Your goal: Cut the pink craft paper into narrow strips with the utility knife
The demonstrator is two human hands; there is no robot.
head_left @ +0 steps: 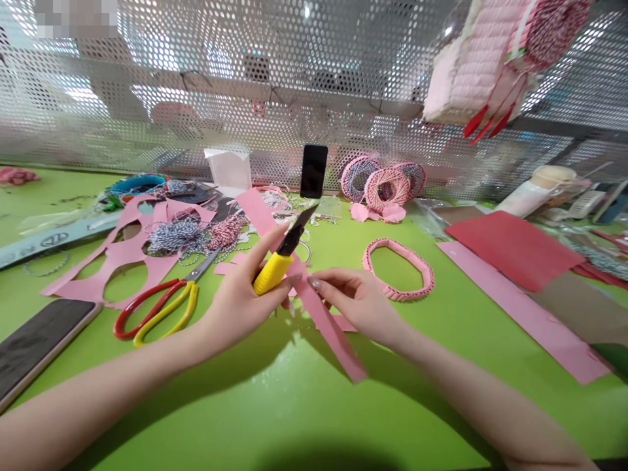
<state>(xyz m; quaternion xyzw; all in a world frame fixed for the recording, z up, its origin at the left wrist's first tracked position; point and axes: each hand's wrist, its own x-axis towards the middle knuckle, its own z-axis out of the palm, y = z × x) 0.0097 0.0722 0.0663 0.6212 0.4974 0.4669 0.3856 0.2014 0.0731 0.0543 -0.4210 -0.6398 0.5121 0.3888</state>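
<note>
Pointing the blade of the yellow utility knife (269,275) away from the fingers, the left hand (240,304) wraps shut around its handle while the right hand (356,302) appears pinched on a pink paper strip (333,341), best kept taut over the green tabletop (275,402).

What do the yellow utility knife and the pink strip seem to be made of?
The utility knife has a glossy yellow grip, likely plastic, and a thin dark blade, probably steel. The pink strip looks like matte card or paper: flat, with cleanly cut edges.
</note>
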